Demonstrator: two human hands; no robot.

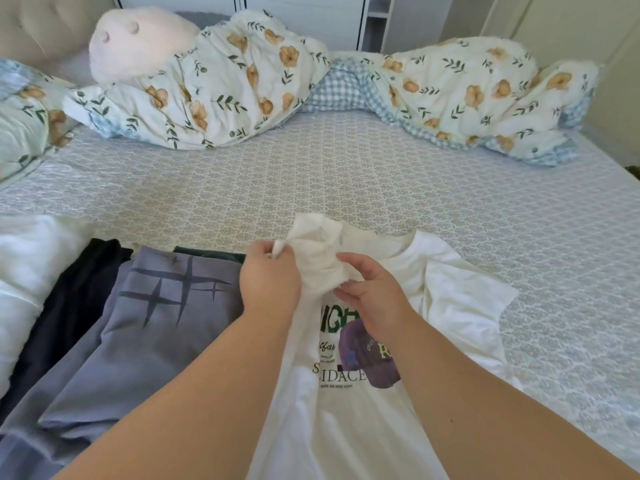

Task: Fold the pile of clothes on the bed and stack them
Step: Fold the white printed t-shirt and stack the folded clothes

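Observation:
A white printed T-shirt (349, 414) lies face up on the bed in front of me, a purple cap graphic and dark lettering on its chest. My left hand (268, 278) pinches the bunched left sleeve and shoulder of this shirt, lifted a little. Just to its right, my right hand (372, 292) grips the same bunched cloth near the collar. To the left lies a pile of clothes: a grey-blue shirt (138, 327) with dark cross marks, a black garment (74, 299), and a white garment (27, 271) at the far left.
The bed (346, 178) has a pale blue patterned sheet. A floral quilt (467, 95) is rumpled along the far side, with a pink plush toy (138, 39) at the back left and a floral pillow (24, 123) at the left edge.

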